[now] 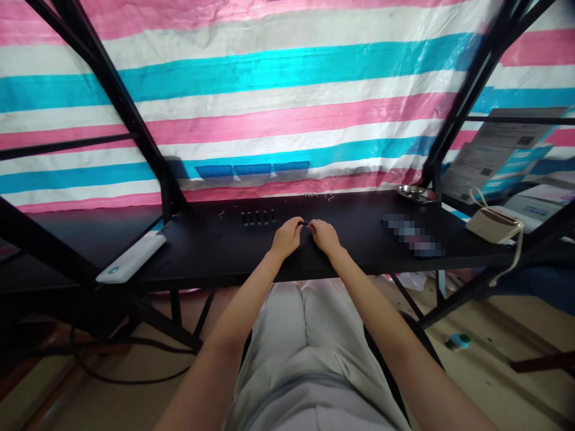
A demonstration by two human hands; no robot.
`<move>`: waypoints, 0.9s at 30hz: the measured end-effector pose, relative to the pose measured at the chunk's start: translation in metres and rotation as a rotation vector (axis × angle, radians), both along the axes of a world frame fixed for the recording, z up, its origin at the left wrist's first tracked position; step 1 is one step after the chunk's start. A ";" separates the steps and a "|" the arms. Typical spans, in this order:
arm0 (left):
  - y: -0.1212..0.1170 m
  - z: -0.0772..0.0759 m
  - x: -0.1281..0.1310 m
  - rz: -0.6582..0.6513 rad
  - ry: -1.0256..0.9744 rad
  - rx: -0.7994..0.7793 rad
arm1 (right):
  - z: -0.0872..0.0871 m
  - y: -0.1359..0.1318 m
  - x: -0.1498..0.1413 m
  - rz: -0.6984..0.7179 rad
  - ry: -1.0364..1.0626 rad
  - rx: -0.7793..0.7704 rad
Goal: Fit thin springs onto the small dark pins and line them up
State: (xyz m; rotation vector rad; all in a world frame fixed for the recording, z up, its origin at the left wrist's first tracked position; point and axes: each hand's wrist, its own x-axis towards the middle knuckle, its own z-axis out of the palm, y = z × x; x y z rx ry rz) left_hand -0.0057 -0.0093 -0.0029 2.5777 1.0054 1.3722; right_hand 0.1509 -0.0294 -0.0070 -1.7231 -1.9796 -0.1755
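Observation:
My left hand (pixel 286 236) and my right hand (pixel 324 234) rest close together on the black table (pixel 211 251), fingers curled. Between their fingertips sits a tiny dark part (pixel 306 224), pinched from both sides. It is too small to name. A row of several small black pieces (pixel 259 217) stands upright on the table just left of and behind my left hand.
A white power bank (pixel 132 258) lies at the table's left front edge. A metal dish (pixel 417 193) sits at the back right, a beige box with a cord (pixel 493 224) beyond the right end. Black frame bars cross both sides. A striped tarp hangs behind.

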 end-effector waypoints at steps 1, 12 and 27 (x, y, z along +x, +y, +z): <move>-0.001 0.000 0.001 -0.019 0.020 0.013 | 0.000 0.000 -0.001 0.002 -0.027 -0.006; -0.006 0.004 0.002 -0.037 0.015 0.043 | 0.003 -0.002 -0.002 -0.087 -0.062 -0.047; -0.007 0.003 0.003 -0.013 0.054 0.065 | 0.000 -0.002 -0.001 -0.046 -0.058 -0.054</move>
